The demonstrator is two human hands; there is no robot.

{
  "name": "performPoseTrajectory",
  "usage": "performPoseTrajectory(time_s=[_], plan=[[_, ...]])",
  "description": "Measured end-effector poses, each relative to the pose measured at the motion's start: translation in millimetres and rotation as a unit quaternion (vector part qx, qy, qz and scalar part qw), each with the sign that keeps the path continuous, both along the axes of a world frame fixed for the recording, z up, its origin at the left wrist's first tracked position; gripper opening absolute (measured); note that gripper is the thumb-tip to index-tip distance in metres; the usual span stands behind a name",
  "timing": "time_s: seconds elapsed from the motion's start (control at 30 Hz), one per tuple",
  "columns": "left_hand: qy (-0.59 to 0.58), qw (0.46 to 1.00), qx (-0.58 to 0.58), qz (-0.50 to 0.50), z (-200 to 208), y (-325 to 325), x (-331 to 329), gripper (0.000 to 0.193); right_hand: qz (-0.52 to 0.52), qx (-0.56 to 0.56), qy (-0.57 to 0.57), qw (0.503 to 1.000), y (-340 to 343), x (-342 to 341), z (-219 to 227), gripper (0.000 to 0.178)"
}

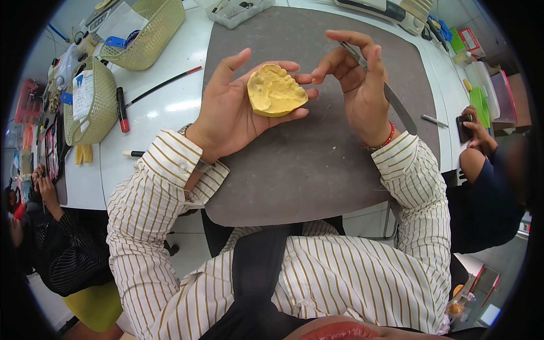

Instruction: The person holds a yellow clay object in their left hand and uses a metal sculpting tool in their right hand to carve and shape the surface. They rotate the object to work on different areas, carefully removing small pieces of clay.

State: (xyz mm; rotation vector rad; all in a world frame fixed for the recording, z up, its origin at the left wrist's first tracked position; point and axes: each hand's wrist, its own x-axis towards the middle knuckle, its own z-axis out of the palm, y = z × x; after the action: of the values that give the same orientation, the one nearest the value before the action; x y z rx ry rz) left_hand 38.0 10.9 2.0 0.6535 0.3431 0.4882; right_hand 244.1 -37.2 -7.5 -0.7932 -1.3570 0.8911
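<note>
- Left hand (224, 116) lies palm up, its thumb stretched away and its fingers spread beneath a yellow dental cast (277, 93), which rests over the palm and fingers.
- The cast sits above the grey-brown mat (294, 181), its toothed, hollowed face turned upward (a row of tooth shapes runs along its upper and right edge).
- Right hand (362, 93) is partly curled and holds a metal spatula (401, 110) between its fingers; the flat blade slants down past the wrist toward the striped cuff.
- The right thumb is close to the left fingertips (whether they touch, I cannot tell), and the spatula is apart from the cast.
- A red bracelet (387, 139) circles the right wrist.
- On the white table (170, 122), left of the mat, lie a thin black stick with a red end (164, 85) and a black-and-red marker (122, 110), just beside a woven basket (102, 122).
- Right of the mat lies a slim metal tool (434, 120).
- Farther right, a co-worker's hand (480, 131) holds a dark phone-like object (464, 129).
</note>
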Motion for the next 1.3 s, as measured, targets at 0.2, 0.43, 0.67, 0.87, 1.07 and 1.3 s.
performPoseTrajectory(time_s=[0.2,0.43,0.67,0.87,1.07,1.3], plan=[[0.023,0.999,-0.008,0.027,-3,0,-1,0.054,-0.036,-0.040,0.085,0.995,4,-5,0,0.048],[-0.056,0.997,0.011,-0.060,-13,4,-9,0.054,0.011,-0.059,0.106,0.993,3,-4,2,0.026],[0.051,0.997,0.020,0.046,0,-8,4,0.057,0.003,-0.128,0.177,0.976,3,-2,-3,0.018],[0.051,0.996,0.076,0.015,-9,-3,-2,0.056,0.028,-0.103,0.141,0.984,1,-3,1,0.016],[0.013,0.997,0.078,0.005,-13,-5,-2,0.044,0.009,-0.057,0.014,0.998,-1,-7,1,0.015],[0.027,0.996,0.087,-0.005,-12,-8,0,0.041,0.017,0.005,-0.069,0.997,-6,-8,1,0.014]])
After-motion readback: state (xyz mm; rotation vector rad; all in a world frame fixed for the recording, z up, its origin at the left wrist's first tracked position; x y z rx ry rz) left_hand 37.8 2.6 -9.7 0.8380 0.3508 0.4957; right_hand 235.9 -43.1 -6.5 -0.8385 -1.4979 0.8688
